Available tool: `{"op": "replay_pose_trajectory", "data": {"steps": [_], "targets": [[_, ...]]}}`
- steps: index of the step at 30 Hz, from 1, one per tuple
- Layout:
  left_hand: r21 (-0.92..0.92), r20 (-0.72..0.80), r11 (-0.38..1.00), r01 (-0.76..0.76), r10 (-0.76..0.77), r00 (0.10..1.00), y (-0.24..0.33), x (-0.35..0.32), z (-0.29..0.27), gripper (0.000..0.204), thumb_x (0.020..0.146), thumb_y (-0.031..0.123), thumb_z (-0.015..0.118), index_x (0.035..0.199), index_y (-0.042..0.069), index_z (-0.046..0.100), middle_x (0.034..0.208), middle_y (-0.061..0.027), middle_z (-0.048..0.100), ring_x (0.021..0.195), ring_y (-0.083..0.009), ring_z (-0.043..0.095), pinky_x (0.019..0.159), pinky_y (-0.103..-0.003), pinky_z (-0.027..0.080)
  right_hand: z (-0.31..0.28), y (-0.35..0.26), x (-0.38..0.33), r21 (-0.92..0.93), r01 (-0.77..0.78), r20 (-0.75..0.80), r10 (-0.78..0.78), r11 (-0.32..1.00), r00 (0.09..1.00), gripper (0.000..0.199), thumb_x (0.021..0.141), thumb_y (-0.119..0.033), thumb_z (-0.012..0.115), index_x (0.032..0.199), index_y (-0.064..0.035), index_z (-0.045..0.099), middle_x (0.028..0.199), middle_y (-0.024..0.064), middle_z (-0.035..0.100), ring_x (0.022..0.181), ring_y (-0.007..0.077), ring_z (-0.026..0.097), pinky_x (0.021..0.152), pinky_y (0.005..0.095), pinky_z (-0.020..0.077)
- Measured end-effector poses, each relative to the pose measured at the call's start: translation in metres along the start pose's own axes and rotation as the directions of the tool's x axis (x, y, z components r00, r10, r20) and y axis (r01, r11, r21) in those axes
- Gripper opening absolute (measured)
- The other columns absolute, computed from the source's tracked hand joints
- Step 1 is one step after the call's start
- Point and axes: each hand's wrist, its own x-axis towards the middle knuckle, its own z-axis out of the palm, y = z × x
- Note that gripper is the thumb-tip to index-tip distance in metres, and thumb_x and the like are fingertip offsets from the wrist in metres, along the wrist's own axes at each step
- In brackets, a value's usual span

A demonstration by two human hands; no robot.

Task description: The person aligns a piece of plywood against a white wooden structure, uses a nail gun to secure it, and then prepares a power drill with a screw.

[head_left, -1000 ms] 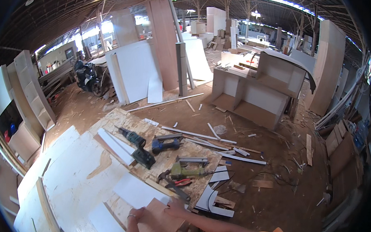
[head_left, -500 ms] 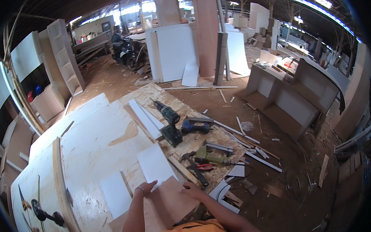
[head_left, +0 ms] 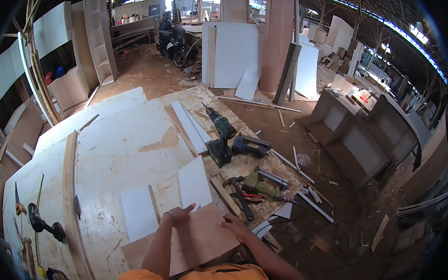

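A thin brown wood panel (head_left: 202,239) lies across the near end of the workbench, in front of my body. At its far edge, my left hand (head_left: 181,214) grips it with the thumb stretched out to the right; its other fingers are mostly hidden. My right hand (head_left: 233,227) holds the panel's right edge, fingers bent over the top. Just beyond lie two white panels, one on the left (head_left: 138,212) and one on the right (head_left: 194,180). A hammer (head_left: 240,198) and red-handled pliers (head_left: 253,196) lie right of my right hand.
A dark green drill (head_left: 221,132), a blue nail gun (head_left: 250,146) and an olive nail gun (head_left: 263,186) lie along the bench's right side. Another drill (head_left: 44,223) lies left, beyond a wooden strip (head_left: 71,200). Cabinet carcasses (head_left: 354,137) and offcuts stand or lie on the floor at right.
The view has turned, so the bench and tools appear farther right and higher. Both hands stay on the brown panel, which now shows more of its left part.
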Motion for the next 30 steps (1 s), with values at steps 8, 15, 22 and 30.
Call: {"op": "replay_pose_trajectory", "data": {"steps": [8,15,22,30], "targets": [[-0.225,0.112,0.974,0.021,0.004,0.994,0.017,-0.051,-0.025,0.099,0.094,0.08,0.041,0.161,0.008,0.029,0.161,-0.0228,0.037,0.146,-0.0356,0.038,0.118,-0.045,0.032,0.035,-0.07,-0.022,-0.217,0.063,0.017,-0.061,0.974,0.998,0.024,0.095,-0.023,0.071,0.101,-0.0029,0.058,0.093,0.0,0.054,0.088,0.0108,0.05,0.079,0.0287,0.0436],[-0.494,0.432,0.867,0.073,0.171,0.886,0.02,-0.035,-0.039,0.084,0.099,0.075,0.04,0.156,0.013,0.043,0.159,-0.0129,0.044,0.142,-0.0206,0.046,0.112,-0.039,0.044,0.049,-0.085,-0.023,-0.398,0.127,0.027,-0.127,0.908,0.992,0.038,0.095,-0.032,0.071,0.112,-0.0001,0.06,0.099,0.0072,0.061,0.092,0.0162,0.055,0.084,0.0322,0.0463],[-0.217,0.31,0.973,0.077,-0.006,0.951,0.022,-0.01,-0.066,0.111,0.09,0.085,0.039,0.15,-0.007,0.041,0.14,-0.0244,0.06,0.119,-0.0279,0.066,0.097,-0.041,0.057,0.068,-0.078,-0.032,-0.458,0.154,-0.028,-0.188,0.875,0.982,0.051,0.092,-0.041,0.072,0.119,0.001,0.06,0.104,0.0142,0.065,0.095,0.0222,0.059,0.088,0.0371,0.0474],[-0.073,-0.108,0.992,-0.099,0.091,0.99,0.079,-0.016,-0.055,0.069,0.088,0.058,0.064,0.112,-0.007,0.068,0.087,-0.0159,0.069,0.07,-0.0243,0.07,0.068,-0.037,0.061,0.064,-0.058,-0.025,-0.515,0.083,-0.068,-0.137,0.853,0.988,0.058,0.094,-0.048,0.068,0.122,0.0019,0.058,0.108,0.0219,0.067,0.099,0.0305,0.065,0.086,0.0417,0.0491]]}}
